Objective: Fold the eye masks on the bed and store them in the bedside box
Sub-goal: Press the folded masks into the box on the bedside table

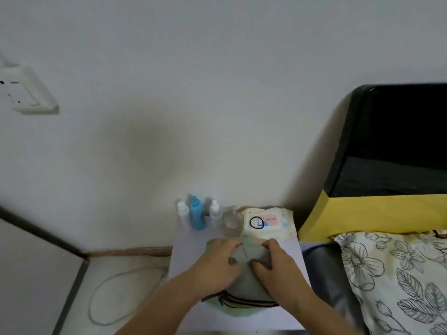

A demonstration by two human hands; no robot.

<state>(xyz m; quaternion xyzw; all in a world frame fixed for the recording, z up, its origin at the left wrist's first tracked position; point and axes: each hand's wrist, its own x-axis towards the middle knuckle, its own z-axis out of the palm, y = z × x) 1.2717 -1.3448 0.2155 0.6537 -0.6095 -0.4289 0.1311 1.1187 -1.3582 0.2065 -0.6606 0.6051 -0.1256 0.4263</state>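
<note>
Grey eye mask under both hands, bottles and wipes pack just behind

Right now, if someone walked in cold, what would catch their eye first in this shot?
Most likely the two bare hands, left hand and right hand, pressing down together on a grey fabric bundle on the pale bedside table at bottom centre. Behind them a bright blue bottle stands in a row of small bottles near the wall. On the right, a black and yellow headboard rises above a floral pillow.
</note>
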